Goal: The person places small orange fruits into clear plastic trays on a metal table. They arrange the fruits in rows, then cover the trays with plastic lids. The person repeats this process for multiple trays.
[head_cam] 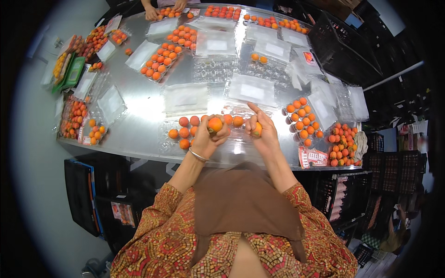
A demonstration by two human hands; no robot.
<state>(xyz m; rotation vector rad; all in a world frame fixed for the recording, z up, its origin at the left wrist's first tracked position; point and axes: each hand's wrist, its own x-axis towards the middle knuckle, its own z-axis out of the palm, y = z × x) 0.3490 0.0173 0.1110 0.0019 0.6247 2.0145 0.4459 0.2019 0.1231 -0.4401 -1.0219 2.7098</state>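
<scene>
My left hand [205,137], with a bangle at the wrist, grips a round orange fruit [216,124] whose stem end faces down and left. Another orange fruit [257,129] sits in the curled fingers of my right hand [267,125], its index finger pointing out ahead. Both hands are above a transparent plastic tray [165,145] near the table's front edge. Several orange fruits [184,132] lie in rows in its left part, and a few more [238,121] show between my hands. My left hand hides part of the tray.
The metal table [146,99] carries stacked plastic packs [186,97] and a filled fruit tray [304,120]. Loose fruits [342,144] and printed label sheets [313,157] lie at right. A black crate [342,48] stands at back right. Across the table, another person's hands [152,13] touch fruit.
</scene>
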